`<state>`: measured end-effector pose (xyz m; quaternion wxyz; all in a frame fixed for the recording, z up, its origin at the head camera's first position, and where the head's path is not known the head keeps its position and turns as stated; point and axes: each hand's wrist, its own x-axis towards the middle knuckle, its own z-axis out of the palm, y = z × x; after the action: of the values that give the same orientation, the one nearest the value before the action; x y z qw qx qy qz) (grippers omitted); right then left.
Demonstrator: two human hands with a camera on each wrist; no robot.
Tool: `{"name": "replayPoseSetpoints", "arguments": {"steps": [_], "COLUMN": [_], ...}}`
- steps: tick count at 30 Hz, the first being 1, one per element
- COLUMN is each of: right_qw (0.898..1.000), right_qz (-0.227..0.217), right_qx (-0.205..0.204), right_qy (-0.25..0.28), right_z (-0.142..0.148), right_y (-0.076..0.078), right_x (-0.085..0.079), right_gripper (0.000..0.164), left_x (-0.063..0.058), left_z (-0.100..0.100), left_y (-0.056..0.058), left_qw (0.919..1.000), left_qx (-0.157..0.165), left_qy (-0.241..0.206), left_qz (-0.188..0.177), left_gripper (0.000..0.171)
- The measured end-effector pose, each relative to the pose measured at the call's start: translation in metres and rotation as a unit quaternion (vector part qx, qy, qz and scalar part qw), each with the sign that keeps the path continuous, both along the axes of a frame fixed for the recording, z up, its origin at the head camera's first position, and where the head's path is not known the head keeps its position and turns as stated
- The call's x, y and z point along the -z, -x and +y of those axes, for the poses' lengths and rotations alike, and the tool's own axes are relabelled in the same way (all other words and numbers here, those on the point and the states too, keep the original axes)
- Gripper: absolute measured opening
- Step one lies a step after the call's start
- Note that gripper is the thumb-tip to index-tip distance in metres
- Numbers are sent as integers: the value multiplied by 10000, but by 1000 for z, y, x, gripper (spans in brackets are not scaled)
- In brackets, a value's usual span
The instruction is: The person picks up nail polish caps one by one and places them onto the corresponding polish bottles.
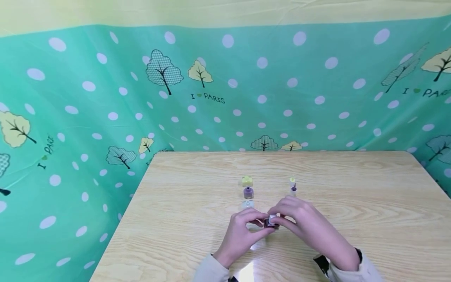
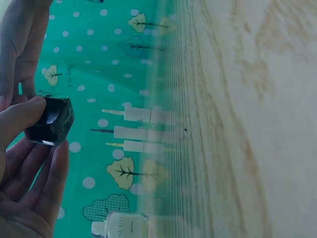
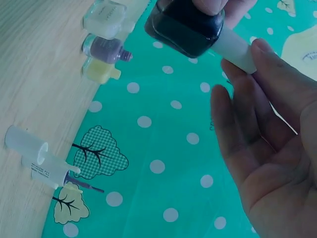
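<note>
Above the front part of the table, my left hand (image 1: 243, 232) holds a dark nail polish bottle (image 3: 185, 27) by its glass body, thumb on one side and fingers on the other. The bottle's white cap (image 3: 235, 49) is pinched between the thumb and fingers of my right hand (image 1: 303, 218). Cap and bottle are together in the right wrist view, the bottle tilted there. In the left wrist view the dark glass (image 2: 49, 121) shows between fingers, with the cap hidden.
Uncapped yellow (image 1: 247, 181), purple (image 1: 248, 192) and whitish nail polish bottles (image 1: 248, 204) stand in a line beyond my left hand. Three white caps with brushes pointing up, one a dark-brushed cap (image 2: 133, 132), stand beyond my right hand on the wooden table (image 1: 183, 196).
</note>
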<state>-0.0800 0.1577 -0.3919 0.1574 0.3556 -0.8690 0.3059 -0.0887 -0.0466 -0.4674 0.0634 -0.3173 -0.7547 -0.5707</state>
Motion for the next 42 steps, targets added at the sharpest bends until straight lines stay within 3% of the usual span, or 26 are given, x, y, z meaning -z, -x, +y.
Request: {"name": "replayPoseSetpoints", "arguments": {"steps": [7,12,19,25,34,42], "right_qw": [9998,9998,9974,9958,9922,9905], "right_qz": [158,-209,-701,-850,-1112,-1174], "right_qx": [82,55,109,250,320,340], "right_qy": [84,-53,-152,-239,-467,-627], "right_z": [-4,-6,-7,-5,-1,3], "right_y": [-1,-2,-3,-6,-8,-8], "right_x": [3,4,10,18,27,34], "right_gripper": [19,16,14,20,20,21], "left_x": [1,0,1,5,8,7], "left_z": [0,0,-2,-6,-9,-7], "left_y": [0,0,-3,-3,-1,-2], "left_qw": [9994,9988,9979,9970,9914,9798], "left_qx": [-110,-141,-174,-138,-115,-14], "left_qy": [175,434,479,643,979,1026], "left_qz": [283,148,-411,-408,-856,-1715], "left_gripper": [25,26,27,27,27,25]}}
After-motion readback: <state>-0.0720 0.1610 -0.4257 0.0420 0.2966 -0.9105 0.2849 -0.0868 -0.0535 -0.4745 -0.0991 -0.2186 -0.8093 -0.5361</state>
